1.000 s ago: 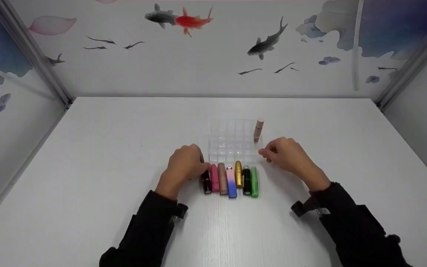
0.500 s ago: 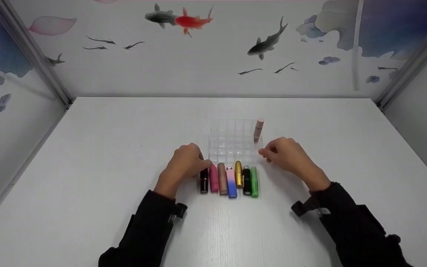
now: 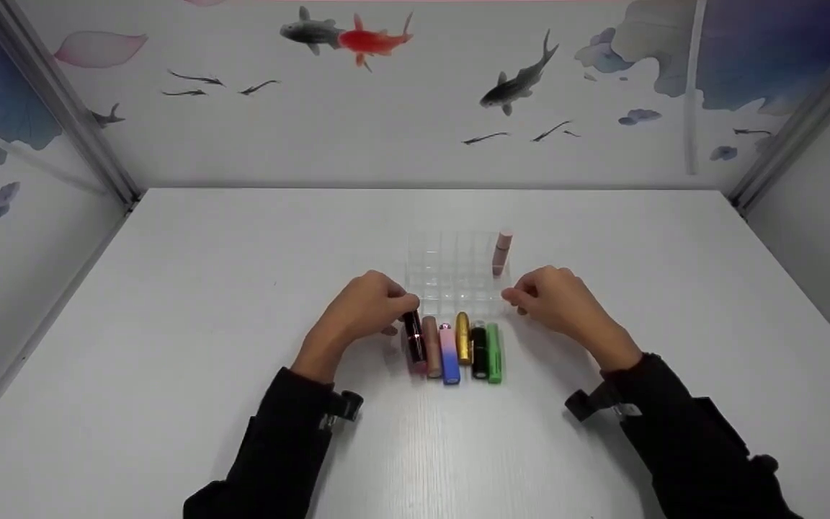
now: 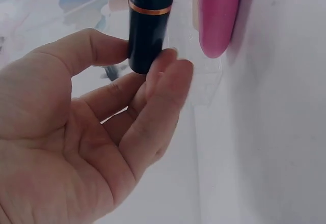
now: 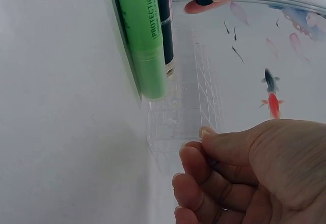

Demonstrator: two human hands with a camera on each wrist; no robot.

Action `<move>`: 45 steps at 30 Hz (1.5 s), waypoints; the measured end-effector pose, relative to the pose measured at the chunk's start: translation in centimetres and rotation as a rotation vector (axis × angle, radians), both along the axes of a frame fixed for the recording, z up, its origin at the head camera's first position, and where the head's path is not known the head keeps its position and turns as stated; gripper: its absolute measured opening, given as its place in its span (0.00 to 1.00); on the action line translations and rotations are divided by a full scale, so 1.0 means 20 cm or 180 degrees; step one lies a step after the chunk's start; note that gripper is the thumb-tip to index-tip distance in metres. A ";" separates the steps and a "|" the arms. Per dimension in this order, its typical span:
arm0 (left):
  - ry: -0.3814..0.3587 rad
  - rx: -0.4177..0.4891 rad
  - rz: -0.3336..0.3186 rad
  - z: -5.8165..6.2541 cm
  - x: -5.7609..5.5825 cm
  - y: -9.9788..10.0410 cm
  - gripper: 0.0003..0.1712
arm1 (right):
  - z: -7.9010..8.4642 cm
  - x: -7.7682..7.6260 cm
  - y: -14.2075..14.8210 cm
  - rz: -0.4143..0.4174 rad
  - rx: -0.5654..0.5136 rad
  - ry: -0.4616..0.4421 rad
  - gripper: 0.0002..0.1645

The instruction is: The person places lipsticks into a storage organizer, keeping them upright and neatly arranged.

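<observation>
My left hand pinches one end of a black lipstick tube between thumb and fingers. A copper band circles this lipstick in the left wrist view. It is raised, tilted, over the left end of the row, hiding most of the pink tube. My right hand is at the right front side of a clear compartment organizer, thumb and index fingertip pinching its edge; the other fingers are curled. A pale pink lipstick tube stands in the organizer's right column, towards the back.
In front of the organizer lie a brown tube, a pink-and-blue tube, a gold tube, a black tube and a green tube. Printed panels border the white table.
The black lipstick has been lifted off the table by my left hand and shifted right, over the pink tube. My right hand has stayed in place.
</observation>
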State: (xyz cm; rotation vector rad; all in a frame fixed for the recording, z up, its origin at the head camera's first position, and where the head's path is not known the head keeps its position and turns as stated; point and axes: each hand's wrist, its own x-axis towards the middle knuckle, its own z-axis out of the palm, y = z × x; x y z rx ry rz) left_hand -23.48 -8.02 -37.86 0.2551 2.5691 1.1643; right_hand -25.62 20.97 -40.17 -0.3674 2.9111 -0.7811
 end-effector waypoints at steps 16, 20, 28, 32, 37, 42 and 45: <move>-0.0054 0.1540 -0.0214 0.02 0.00 0.01 0.14 | 0.00 0.00 0.00 0.0060 0.0036 0.0052 0.16; 0.0010 0.2053 -0.0131 0.02 -0.01 0.02 0.13 | 0.00 0.00 0.00 0.0077 0.0040 0.0082 0.16; 0.0358 0.2379 0.0198 0.00 -0.01 0.07 0.14 | 0.01 0.00 0.00 0.0087 0.0068 0.0106 0.15; 0.0431 0.2423 0.0312 -0.01 -0.01 0.08 0.15 | 0.04 0.02 0.01 0.0070 -0.0026 0.0392 0.14; 0.0409 0.2432 0.0325 -0.03 -0.02 0.09 0.15 | 0.10 0.05 -0.01 0.0177 -0.0465 0.1070 0.18; 0.0375 0.2440 0.0267 -0.03 -0.01 0.10 0.15 | 0.11 0.07 -0.04 0.0700 -0.0665 0.1298 0.32; 0.0352 0.2425 0.0206 -0.03 -0.01 0.11 0.15 | 0.10 0.07 -0.04 0.0908 -0.0671 0.1356 0.33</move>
